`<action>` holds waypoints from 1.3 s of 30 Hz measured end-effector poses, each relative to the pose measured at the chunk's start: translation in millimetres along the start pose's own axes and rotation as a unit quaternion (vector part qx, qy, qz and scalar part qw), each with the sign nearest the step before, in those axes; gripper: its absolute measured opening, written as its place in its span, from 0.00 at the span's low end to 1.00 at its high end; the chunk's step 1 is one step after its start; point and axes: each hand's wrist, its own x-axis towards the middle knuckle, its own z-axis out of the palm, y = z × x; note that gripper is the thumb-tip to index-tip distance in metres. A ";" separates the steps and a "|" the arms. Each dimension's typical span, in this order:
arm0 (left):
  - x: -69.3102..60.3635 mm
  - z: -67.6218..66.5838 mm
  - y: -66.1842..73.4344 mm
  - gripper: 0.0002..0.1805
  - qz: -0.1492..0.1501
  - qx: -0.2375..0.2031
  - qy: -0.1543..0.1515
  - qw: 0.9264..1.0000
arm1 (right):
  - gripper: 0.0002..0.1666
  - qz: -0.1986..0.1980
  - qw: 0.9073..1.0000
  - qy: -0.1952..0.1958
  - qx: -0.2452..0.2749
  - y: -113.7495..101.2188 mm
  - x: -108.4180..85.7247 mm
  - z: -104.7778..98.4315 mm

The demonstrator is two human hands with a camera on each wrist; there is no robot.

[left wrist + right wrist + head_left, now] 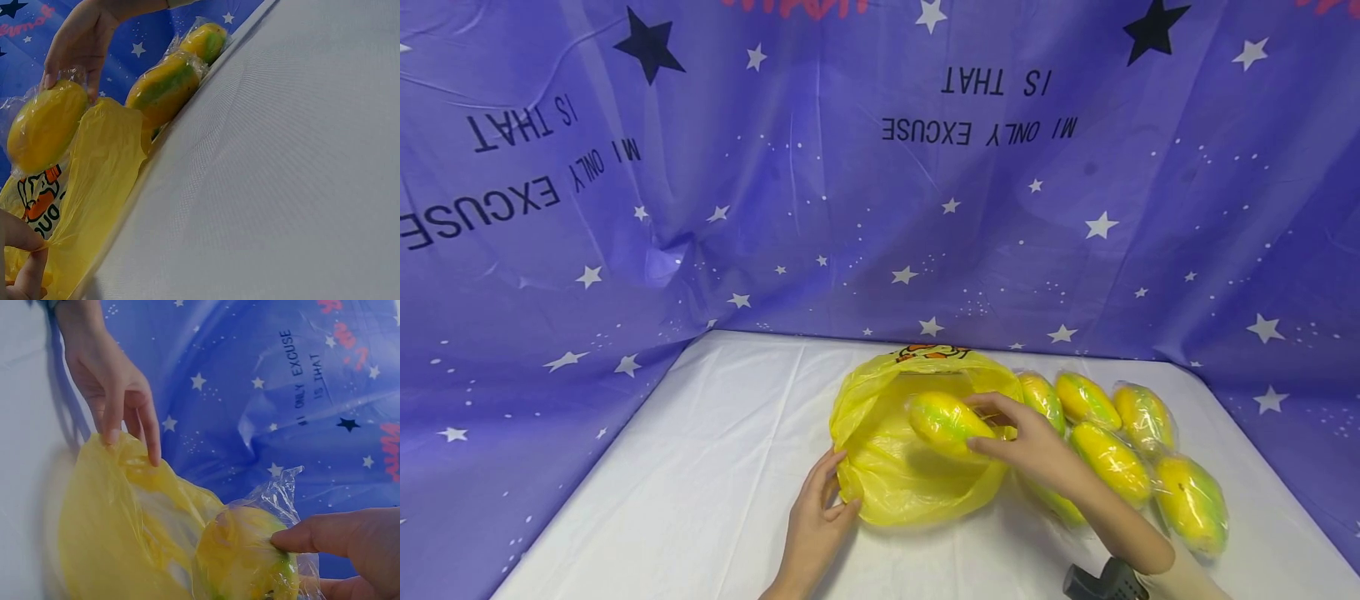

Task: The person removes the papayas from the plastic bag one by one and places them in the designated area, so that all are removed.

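Note:
A yellow plastic bag (887, 492) lies on the table with its mouth spread toward me. My left hand (817, 518) pinches the left edge of that mouth between thumb and fingers, as the right wrist view also shows. A yellow-green mango (942, 422) in clear wrap is held by my right hand (1030, 437), thumb on the near side. In the head view this mango appears in front of the bag's opening. The left wrist view shows the held mango (47, 128) above the bag's rim. Part of the bag's inside is hidden behind the mango.
Several more wrapped mangoes (1108, 462) lie to the right of the bag, some partly behind my right arm. A white cloth (700, 467) covers the table. Purple star-printed sheeting (850, 208) hangs behind it and at both sides.

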 end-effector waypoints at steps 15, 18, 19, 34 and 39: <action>0.8 0.2 -1.8 0.35 -0.001 0.003 0.005 1.000 | 0.29 0.023 0.999 0.042 0.013 3.4 -21.3 -18.8; 0.4 0.1 -1.5 0.35 -0.001 -0.004 0.003 1.000 | 0.29 0.026 0.998 0.047 0.021 4.0 -26.0 -22.3; 0.3 0.1 -1.6 0.35 -0.001 -0.005 0.002 1.000 | 0.29 0.028 0.998 0.049 0.023 4.1 -27.5 -23.6; 0.4 -0.6 -1.2 0.36 -0.005 0.001 -0.001 1.000 | 0.30 0.055 0.996 0.075 -0.003 8.2 -48.3 -42.8; -0.7 -0.6 0.9 0.36 0.003 -0.002 -0.003 1.000 | 0.31 0.062 0.994 0.087 -0.013 11.6 -56.8 -50.3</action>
